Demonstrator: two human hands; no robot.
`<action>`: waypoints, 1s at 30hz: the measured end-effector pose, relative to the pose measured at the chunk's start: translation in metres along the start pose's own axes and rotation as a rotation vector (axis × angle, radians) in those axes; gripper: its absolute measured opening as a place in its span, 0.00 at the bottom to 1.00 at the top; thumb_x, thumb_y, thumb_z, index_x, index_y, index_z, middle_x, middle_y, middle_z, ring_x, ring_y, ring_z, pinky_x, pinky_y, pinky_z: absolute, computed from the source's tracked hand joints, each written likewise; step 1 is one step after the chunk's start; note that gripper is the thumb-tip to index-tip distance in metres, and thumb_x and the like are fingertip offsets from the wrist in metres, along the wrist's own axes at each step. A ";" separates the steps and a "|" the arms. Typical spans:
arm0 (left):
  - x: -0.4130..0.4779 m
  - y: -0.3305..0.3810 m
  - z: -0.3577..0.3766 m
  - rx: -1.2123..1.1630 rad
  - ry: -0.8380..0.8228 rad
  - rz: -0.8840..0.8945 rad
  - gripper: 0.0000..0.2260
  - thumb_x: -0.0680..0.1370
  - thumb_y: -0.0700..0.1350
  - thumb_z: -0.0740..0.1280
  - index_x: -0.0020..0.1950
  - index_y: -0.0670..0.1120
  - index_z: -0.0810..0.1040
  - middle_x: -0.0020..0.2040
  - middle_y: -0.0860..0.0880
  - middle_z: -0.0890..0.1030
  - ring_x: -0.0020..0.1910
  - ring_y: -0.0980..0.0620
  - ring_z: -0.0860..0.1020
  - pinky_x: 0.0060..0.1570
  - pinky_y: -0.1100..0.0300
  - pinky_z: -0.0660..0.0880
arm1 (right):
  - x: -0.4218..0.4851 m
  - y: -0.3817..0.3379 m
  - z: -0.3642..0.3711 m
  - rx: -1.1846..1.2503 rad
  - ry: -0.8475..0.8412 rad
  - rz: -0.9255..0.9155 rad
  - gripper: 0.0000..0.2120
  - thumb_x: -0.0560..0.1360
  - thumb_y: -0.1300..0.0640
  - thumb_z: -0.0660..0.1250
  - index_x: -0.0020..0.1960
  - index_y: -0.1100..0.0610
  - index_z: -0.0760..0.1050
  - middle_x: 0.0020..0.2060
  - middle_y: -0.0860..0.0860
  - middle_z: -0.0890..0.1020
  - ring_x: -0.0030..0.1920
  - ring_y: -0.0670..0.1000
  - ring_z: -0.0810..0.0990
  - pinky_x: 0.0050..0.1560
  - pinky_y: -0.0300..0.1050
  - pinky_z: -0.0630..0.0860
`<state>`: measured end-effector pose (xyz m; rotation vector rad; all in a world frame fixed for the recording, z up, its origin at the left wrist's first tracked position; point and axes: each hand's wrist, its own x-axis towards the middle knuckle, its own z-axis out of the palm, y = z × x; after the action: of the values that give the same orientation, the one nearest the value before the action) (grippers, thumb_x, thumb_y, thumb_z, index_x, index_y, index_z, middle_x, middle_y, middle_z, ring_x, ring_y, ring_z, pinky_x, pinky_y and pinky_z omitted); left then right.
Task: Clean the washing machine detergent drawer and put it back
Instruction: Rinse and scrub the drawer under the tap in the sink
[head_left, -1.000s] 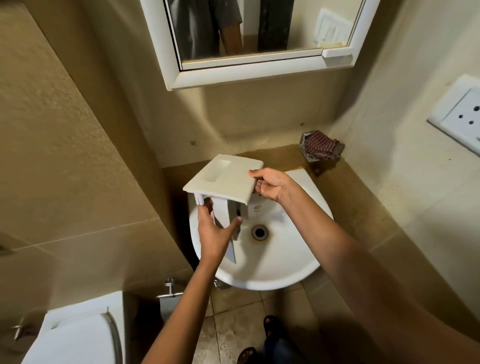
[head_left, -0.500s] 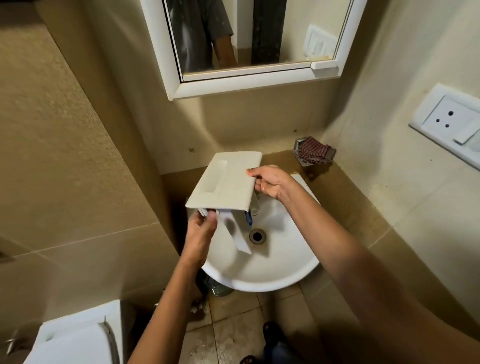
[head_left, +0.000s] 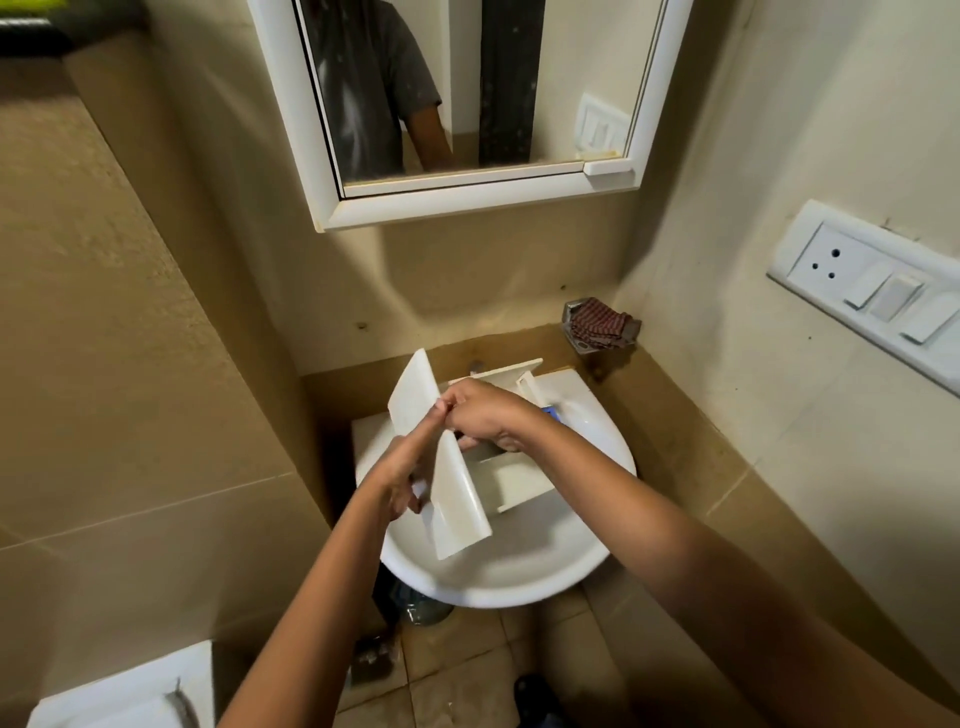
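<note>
The fingers of the right hand are curled tight over the upper edge of the white front panel, knuckles up, pinching it from the inner side. Against them from the other side come the fingers of the left hand: one lies nearly straight up the panel's outer face, the rest fold round its near edge lower down, so both hands grip the same plate and their fingertips almost meet. The panel belongs to the detergent drawer, which is held in the air over the sink, apart from the basin. The panel stands on edge, its long side running from the back wall towards the person and its outer face turned left. The drawer body reaches away from it to the right, open compartments up, with a blue insert just showing past the right wrist; whether the body is longer that way than the panel is wide cannot be told under the forearm. Beyond the basin, a dark red checked cloth sits on a metal holder on the ledge in the corner. A white-framed mirror hangs above, a switch plate is on the right wall, and a toilet tank shows at lower left.
</note>
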<state>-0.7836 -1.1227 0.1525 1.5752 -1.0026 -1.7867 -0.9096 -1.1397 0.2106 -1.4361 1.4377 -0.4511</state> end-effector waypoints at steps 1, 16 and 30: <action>0.001 -0.003 0.002 -0.008 0.007 -0.009 0.48 0.56 0.76 0.66 0.70 0.51 0.70 0.66 0.43 0.73 0.67 0.41 0.68 0.63 0.31 0.60 | -0.001 0.003 0.000 0.047 -0.061 0.019 0.15 0.75 0.73 0.53 0.38 0.57 0.70 0.38 0.56 0.75 0.39 0.50 0.79 0.38 0.39 0.78; 0.025 -0.041 0.021 -0.217 0.055 -0.214 0.24 0.70 0.65 0.65 0.52 0.46 0.73 0.48 0.43 0.73 0.48 0.43 0.71 0.45 0.48 0.69 | 0.014 0.081 -0.053 0.152 0.094 0.103 0.13 0.74 0.71 0.60 0.54 0.61 0.77 0.50 0.63 0.80 0.51 0.58 0.81 0.56 0.52 0.77; 0.036 -0.041 0.030 -0.313 0.206 -0.178 0.27 0.73 0.62 0.66 0.65 0.45 0.71 0.48 0.44 0.75 0.46 0.44 0.73 0.43 0.44 0.73 | 0.097 0.137 -0.215 -0.659 0.606 0.006 0.15 0.76 0.62 0.62 0.62 0.63 0.74 0.58 0.63 0.79 0.57 0.62 0.77 0.59 0.51 0.74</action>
<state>-0.8160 -1.1227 0.0996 1.6443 -0.4736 -1.7514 -1.1371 -1.2779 0.1504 -1.9048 2.2167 -0.4503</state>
